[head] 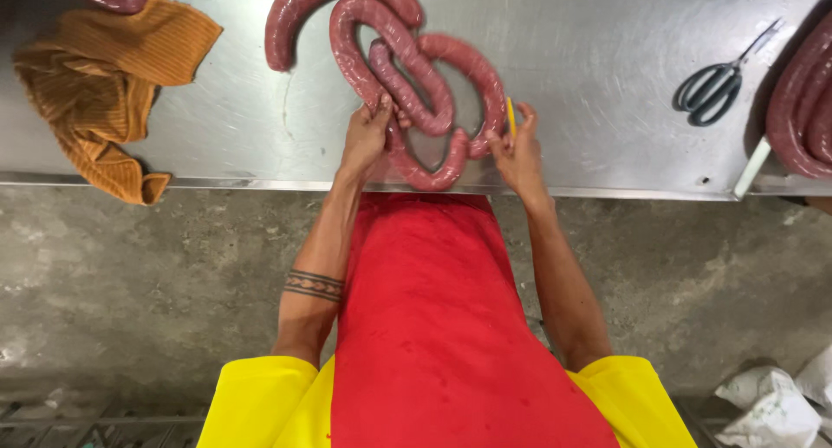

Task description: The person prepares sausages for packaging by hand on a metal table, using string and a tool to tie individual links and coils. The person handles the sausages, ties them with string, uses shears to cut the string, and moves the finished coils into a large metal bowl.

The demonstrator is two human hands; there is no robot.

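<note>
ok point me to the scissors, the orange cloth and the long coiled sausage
scissors (719,82), head view, on the dark handle loops
orange cloth (104,75), head view, on the middle of the crumpled fabric
long coiled sausage (394,41), head view, on a bend of the casing above the hands

Bare surface lies open right of the coiled sausage, up to the scissors. Left, a gap reaches the orange cloth. More sausages, apparently on a tray, block far right.
</note>
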